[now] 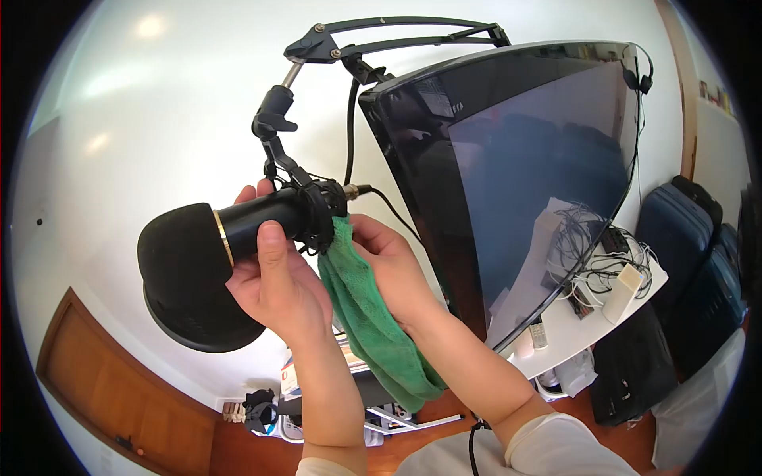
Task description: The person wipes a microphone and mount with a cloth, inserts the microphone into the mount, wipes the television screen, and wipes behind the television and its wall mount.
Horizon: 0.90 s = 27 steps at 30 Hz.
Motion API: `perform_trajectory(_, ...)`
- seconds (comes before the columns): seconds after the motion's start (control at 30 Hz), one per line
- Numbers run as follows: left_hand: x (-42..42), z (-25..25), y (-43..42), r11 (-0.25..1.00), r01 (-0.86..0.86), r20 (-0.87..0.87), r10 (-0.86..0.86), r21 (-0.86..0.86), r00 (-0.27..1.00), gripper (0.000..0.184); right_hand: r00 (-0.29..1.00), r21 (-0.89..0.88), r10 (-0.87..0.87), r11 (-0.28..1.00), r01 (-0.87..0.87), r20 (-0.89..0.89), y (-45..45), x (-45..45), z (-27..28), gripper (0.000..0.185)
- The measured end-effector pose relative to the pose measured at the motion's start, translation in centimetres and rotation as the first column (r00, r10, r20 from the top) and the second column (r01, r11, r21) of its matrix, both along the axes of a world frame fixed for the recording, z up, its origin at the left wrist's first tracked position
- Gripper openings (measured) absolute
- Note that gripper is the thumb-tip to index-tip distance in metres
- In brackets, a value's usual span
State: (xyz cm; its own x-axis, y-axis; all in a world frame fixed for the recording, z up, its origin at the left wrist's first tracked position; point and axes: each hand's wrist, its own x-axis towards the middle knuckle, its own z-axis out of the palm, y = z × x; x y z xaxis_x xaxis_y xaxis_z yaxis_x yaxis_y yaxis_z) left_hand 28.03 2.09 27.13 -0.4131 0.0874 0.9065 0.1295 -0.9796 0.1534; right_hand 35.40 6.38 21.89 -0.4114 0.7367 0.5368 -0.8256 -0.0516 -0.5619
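Note:
A black microphone [258, 220] with a gold ring and a foam-like black cover [178, 246] hangs sideways in a black shock mount [321, 210]. Around its body, close to the gold ring, my left hand [278, 278] is wrapped, thumb on the near side. My right hand [385, 266] pinches a green cloth [369, 325] at the mount's right side, below the cable plug [357, 191]. The cloth's upper end touches the mount and the rest drapes down beside my right forearm. Some of my right fingertips are hidden behind the cloth and mount.
A jointed black boom arm [397, 33] carries the mount from above. Right of my hands stands a large dark monitor [540, 182], with a headset [639, 80] at its corner. Tangled cables [587, 246] lie on a white table [548, 358]. Dark suitcases [679, 238] stand at the right.

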Motion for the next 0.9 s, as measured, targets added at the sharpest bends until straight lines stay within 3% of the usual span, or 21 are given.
perform_trajectory(0.13,0.4,0.1,-0.5,1.000,0.010,0.066,-0.011,0.004,0.998,0.049,0.993,0.095,-0.101,0.991,0.095,0.064,0.4,0.0,-1.6,0.018)
perform_trajectory(0.2,1.1,0.2,-0.5,1.000,0.002,0.134,-0.004,0.019,0.991,0.045,0.974,-0.121,-0.190,0.977,0.176,-0.120,0.2,-0.8,-2.9,0.021)
perform_trajectory(0.3,0.7,-0.1,-0.6,0.998,0.052,0.075,-0.055,0.043,0.996,0.041,0.924,-0.200,-0.284,0.951,0.237,-0.256,-0.3,-1.9,-3.6,0.028)
perform_trajectory(0.33,0.8,-0.2,-0.7,0.997,0.060,0.062,-0.063,0.057,0.996,0.047,0.924,-0.196,-0.280,0.952,0.233,-0.262,-0.9,-2.1,-3.8,0.028)
perform_trajectory(0.4,0.5,-0.6,-0.6,0.996,0.044,0.032,-0.047,0.082,0.998,0.051,0.855,-0.032,-0.203,0.976,0.214,-0.478,-2.1,-2.0,-3.9,0.042)
perform_trajectory(0.43,0.5,-0.6,-0.5,0.994,0.030,0.009,-0.031,0.102,0.999,0.055,0.856,-0.020,-0.193,0.978,0.209,-0.480,-2.1,-1.8,-3.5,0.042)
perform_trajectory(0.47,0.7,-0.5,-0.4,0.996,0.004,0.050,-0.009,0.095,0.999,0.060,0.806,0.160,-0.379,0.856,0.492,-0.455,-2.0,-1.3,-2.9,0.048)
perform_trajectory(0.5,0.6,-0.4,-0.3,0.994,-0.003,0.053,-0.002,0.106,0.999,0.060,0.700,0.330,-0.540,0.627,0.705,-0.468,-2.0,-0.9,-2.3,0.055)
perform_trajectory(0.57,0.2,-0.4,-0.1,0.992,0.091,0.037,-0.094,0.090,0.995,0.060,0.758,0.375,-0.450,0.676,0.635,-0.472,-1.4,-0.8,-0.6,0.059)
perform_trajectory(0.63,0.0,-0.3,0.0,0.988,0.125,0.062,-0.131,0.094,0.989,0.059,0.736,0.408,-0.526,0.614,0.676,-0.427,0.8,-1.0,1.9,0.059)
perform_trajectory(0.7,0.1,-0.2,0.3,0.983,0.158,0.090,-0.166,0.090,0.982,0.061,0.738,0.361,-0.542,0.647,0.672,-0.403,2.0,-1.5,2.7,0.053)
perform_trajectory(0.77,-0.3,-0.3,0.7,0.980,0.164,0.058,-0.171,0.113,0.984,0.059,0.712,0.524,-0.656,0.527,0.669,-0.249,2.7,-0.9,3.2,0.043)
perform_trajectory(0.8,-0.4,-0.3,0.7,0.980,0.164,0.041,-0.170,0.112,0.985,0.057,0.758,0.453,-0.622,0.628,0.632,-0.195,1.4,-0.5,3.2,0.037)
perform_trajectory(0.9,-0.8,-0.6,1.0,0.984,0.140,-0.010,-0.140,0.113,0.990,0.054,0.714,0.438,-0.674,0.593,0.675,-0.188,0.6,-0.3,3.0,0.037)
